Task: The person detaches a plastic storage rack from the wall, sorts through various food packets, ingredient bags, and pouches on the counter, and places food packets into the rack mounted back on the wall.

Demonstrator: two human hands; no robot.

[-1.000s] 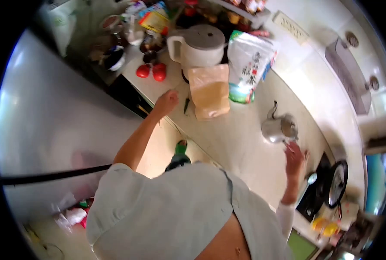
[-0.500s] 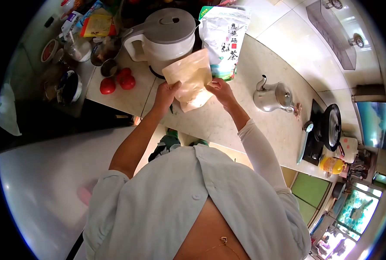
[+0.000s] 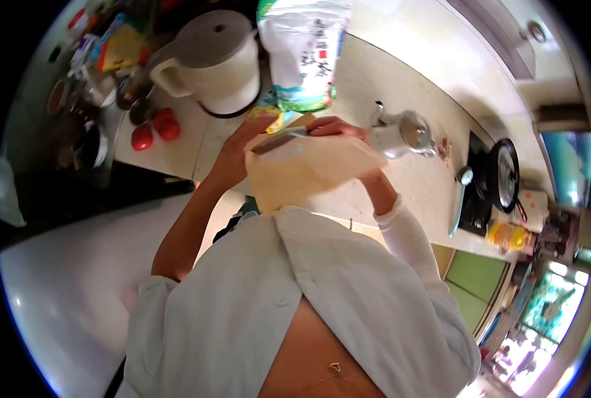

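A tan paper-like pouch (image 3: 308,172) is tilted in front of my chest, its edges slightly blurred. My left hand (image 3: 243,140) is closed on its upper left corner. Along the far upper edge, the fingers of my right hand (image 3: 338,127) are curled over the pouch, while its body covers part of that wrist. A dark grey strip shows along the pouch's top; I cannot tell whether it is the mouth or a panel. Just beyond my hands stands a white and green tea bag (image 3: 308,56), with a small yellow-blue packet (image 3: 269,113) by its base.
A white electric kettle (image 3: 219,73) stands at the back left, near red tomatoes (image 3: 156,129). To the right are a metal teapot (image 3: 405,132) and a stove with a lidded black pan (image 3: 506,176). Jars and packets crowd the far left. The counter's front edge (image 3: 352,222) runs below my hands.
The pouch has swung from upright to tilted, coming nearer my chest, with its dark strip now showing. My right hand has moved onto its far edge. The whole view has shifted slightly.
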